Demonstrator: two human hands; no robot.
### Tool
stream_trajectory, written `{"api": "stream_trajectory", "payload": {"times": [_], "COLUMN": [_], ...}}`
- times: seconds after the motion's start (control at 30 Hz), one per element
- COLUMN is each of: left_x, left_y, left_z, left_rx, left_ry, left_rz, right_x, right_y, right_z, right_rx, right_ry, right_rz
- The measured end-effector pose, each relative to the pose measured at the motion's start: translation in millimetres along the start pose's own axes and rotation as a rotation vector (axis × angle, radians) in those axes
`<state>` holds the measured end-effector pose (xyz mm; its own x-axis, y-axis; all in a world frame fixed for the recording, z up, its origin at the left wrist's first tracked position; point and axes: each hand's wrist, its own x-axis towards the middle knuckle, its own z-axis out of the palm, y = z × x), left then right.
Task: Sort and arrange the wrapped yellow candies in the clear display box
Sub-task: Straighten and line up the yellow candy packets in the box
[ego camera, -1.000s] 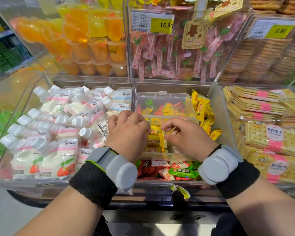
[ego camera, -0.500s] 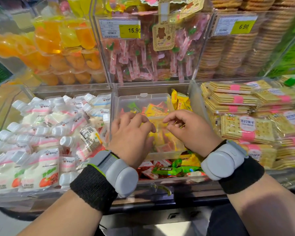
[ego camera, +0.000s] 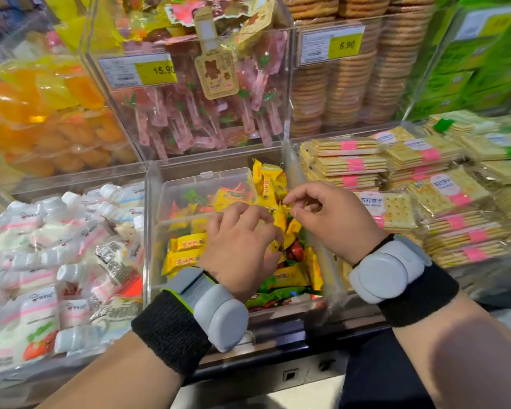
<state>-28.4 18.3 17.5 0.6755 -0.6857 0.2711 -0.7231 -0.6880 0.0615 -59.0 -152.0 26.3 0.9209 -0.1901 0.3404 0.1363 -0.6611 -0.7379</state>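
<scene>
Both hands work over the clear display box point(ego camera: 152, 231) in the middle of the shelf; the left hand point(ego camera: 242, 246) has its grip curled together over the wrapped yellow candies point(ego camera: 186, 249), fingertips down among the wrappers near the box's centre, though whether it actually pinches one I cannot tell; the right hand point(ego camera: 334, 216) sits just to the right and a little farther, thumb and forefinger drawn close on the edge of a yellow wrapper, the other fingers loosely bent. The candies lie heaped in the box, some flat at the near left, others standing upright at the far right corner, mixed with green and red wrappers toward the near edge; their red print is too blurred to read. A small clear lidded tub point(ego camera: 207, 187) rests at the far side of the box, with mixed sweets showing through it. Each wrist carries a grey band over a black cuff. Farther back, a yellow price tag reads 15.90 point(ego camera: 157, 71) on the bin of pink lollipops point(ego camera: 207, 113); another reads 6.90 point(ego camera: 345, 45) on the bin of stacked round biscuits point(ego camera: 337, 84). To the right lie cracker packs point(ego camera: 396, 208) with pink bands and a Chinese label; to the left, white pouches with caps point(ego camera: 42, 261).
</scene>
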Motion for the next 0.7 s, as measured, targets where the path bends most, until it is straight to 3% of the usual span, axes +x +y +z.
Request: {"api": "stream_trajectory", "payload": {"times": [0.43, 0.7], "left_x": [18, 16], "left_y": [37, 37], "left_z": [30, 36], "left_rx": [0.098, 0.108], "left_ry": [-0.167, -0.100], "left_rz": [0.082, 0.079], "right_x": [-16, -17], "right_y": [12, 13], "right_z": [-28, -28], "right_rx": [0.031, 0.027], "right_ry": [0.023, 0.009], "right_rz": [0.044, 0.039]}}
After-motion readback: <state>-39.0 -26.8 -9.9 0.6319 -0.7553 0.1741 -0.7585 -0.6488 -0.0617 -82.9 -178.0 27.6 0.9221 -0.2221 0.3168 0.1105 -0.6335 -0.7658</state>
